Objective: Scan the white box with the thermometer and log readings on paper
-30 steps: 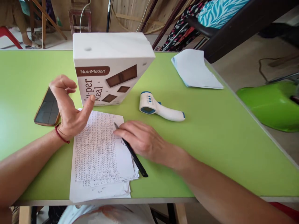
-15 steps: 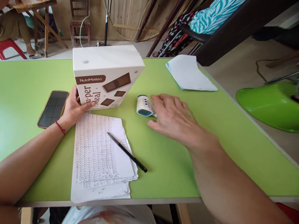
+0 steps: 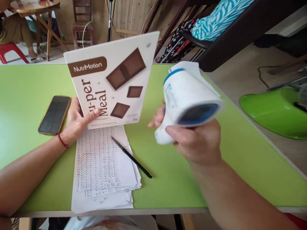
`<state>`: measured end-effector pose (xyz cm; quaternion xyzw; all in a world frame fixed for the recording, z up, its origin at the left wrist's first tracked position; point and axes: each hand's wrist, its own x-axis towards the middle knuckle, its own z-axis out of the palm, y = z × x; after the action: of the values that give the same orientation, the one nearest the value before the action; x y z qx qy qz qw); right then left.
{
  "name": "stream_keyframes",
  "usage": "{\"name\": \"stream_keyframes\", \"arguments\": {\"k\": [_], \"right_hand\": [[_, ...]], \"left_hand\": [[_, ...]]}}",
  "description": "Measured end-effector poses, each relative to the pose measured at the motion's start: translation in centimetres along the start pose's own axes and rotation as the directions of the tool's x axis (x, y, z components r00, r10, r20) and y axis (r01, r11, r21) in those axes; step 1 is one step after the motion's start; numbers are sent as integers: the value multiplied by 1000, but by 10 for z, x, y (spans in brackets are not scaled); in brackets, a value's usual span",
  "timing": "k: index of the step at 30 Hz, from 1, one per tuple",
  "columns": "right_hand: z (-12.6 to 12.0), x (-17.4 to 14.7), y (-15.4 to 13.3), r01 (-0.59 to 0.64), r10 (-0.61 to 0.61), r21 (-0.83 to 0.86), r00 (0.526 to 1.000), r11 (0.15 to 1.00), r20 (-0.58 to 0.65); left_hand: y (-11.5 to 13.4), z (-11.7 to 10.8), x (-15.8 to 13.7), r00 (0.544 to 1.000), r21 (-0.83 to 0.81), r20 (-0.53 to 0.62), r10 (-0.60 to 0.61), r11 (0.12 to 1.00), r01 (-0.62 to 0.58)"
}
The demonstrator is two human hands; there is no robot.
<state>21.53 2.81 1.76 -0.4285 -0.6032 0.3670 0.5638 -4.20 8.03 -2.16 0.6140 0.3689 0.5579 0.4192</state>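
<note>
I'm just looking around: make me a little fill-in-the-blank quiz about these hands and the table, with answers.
The left hand holds a box whose brown label reads "____".
The right hand holds a thermometer that is mostly ____.
A red bracelet circles the person's ____ wrist.
The table under the phone is coloured ____.

Missing words: NutriMotion; white; left; green.

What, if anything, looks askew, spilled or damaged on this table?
Slight untidiness: the papers are stacked unevenly, with lower sheets sticking out toward the near edge of the table, and the pen lies aslant across their right side, one end beyond them. The box tilts, but the left hand holds it. No spill or damage shows.
</note>
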Motion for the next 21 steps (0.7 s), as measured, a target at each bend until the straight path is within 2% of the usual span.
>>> {"name": "stream_keyframes", "arguments": {"k": [1,3,6,8,14,21], "right_hand": [[8,-8,-7,-66,55,114,993,991,100],[22,-22,-14,-228,169,201,947,953,273],[36,-35,-12,-377,300,135,869,916,393],[42,-39,-6,-408,339,95,849,908,406],[49,-41,8,-462,408,66,834,884,373],[51,-42,11,-492,408,116,813,863,414]], "left_hand": [[0,0,-2,999,-16,2,-39,999,39],[-2,0,-4,993,-36,25,-115,993,116],[-5,-1,-6,983,-37,56,-177,983,179],[-8,-1,-6,984,-31,56,-171,984,173],[-5,1,-7,987,-25,48,-156,987,158],[-3,4,-7,990,-28,46,-136,990,137]]}}
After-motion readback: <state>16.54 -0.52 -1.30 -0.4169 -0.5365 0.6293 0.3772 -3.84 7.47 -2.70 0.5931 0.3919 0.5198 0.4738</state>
